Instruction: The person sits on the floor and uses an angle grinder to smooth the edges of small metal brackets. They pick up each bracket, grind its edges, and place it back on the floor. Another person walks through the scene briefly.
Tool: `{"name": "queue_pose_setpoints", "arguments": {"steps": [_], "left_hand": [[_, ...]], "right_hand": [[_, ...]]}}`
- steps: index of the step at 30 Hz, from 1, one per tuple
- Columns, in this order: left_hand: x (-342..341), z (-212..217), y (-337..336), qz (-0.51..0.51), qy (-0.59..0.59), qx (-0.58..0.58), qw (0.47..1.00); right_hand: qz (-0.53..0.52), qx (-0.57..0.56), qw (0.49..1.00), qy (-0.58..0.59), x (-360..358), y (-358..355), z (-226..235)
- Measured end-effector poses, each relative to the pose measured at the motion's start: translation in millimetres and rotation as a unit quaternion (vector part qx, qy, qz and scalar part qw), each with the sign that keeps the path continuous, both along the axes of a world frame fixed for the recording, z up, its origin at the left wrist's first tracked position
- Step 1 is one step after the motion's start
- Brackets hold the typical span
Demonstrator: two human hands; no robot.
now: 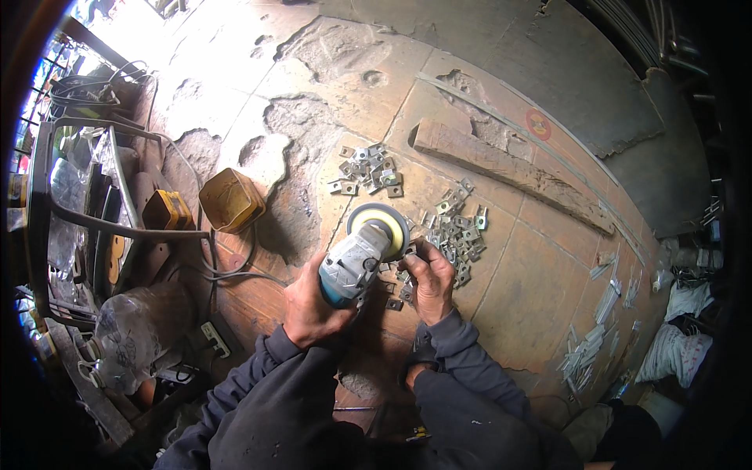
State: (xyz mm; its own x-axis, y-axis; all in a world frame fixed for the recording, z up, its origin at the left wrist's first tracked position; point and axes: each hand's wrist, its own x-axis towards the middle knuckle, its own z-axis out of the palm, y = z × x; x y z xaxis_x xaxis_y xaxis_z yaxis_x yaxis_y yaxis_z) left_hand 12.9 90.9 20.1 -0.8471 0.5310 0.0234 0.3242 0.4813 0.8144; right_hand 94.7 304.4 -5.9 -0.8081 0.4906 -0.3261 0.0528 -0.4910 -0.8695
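my left hand [313, 305] has its fingers wrapped round the body of a grey-and-teal handheld grinder [350, 262], held low in front of me over the broken, reddish-brown tile floor [501, 329]. its round disc with a yellow middle and a dark rim [399, 227] shows beyond the front end. my right hand [432, 286] is just beside the disc, thumb and fingers pinching a small, dark metal piece [409, 255] near the rim. my fingers hide most of that piece, and i cannot tell whether it touches the disc.

2 heaps of small, flat metal clips lie on the floor: the smaller heap [370, 168] is beyond the grinder, the larger heap [460, 227] to the right of the disc, reaching close to my right hand. a few more clips lie under my hands.

farther off to the right, a long, rough wooden beam [509, 168] lies aslant. on my left stand 2 open, square yellow containers [233, 202], near a clear plastic jug [145, 333]. a thin grey cable [262, 276] runs across the floor toward my left hand.
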Motion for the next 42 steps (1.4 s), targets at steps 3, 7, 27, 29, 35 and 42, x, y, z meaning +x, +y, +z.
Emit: {"name": "queue_pose_setpoints", "arguments": {"steps": [3,7,27,29,35,42], "left_hand": [[0.6,-2.2,-0.8,0.001,-0.015,0.01,1.0],[0.0,-3.9,-0.2,0.002,-0.023,0.03,0.999],[1.7,-1.9,4.0,0.014,-0.028,0.031,0.999],[2.1,-1.4,3.8,0.018,-0.037,0.035,0.999],[0.1,-1.0,2.7,-0.001,-0.03,0.026,0.999],[2.6,-1.0,6.5,0.038,-0.008,-0.005,0.999]], "right_hand": [[0.017,-0.009,1.0,0.003,1.4,0.6,-3.4],[0.034,-0.008,0.999,0.01,2.4,0.5,-9.6],[0.035,-0.022,0.999,0.006,4.5,1.7,-16.6],[0.037,-0.021,0.999,0.006,4.6,2.6,-16.9],[0.067,-0.012,0.998,-0.015,4.4,-3.6,-15.1],[0.032,0.008,0.999,0.006,4.0,3.5,-11.8]]}}
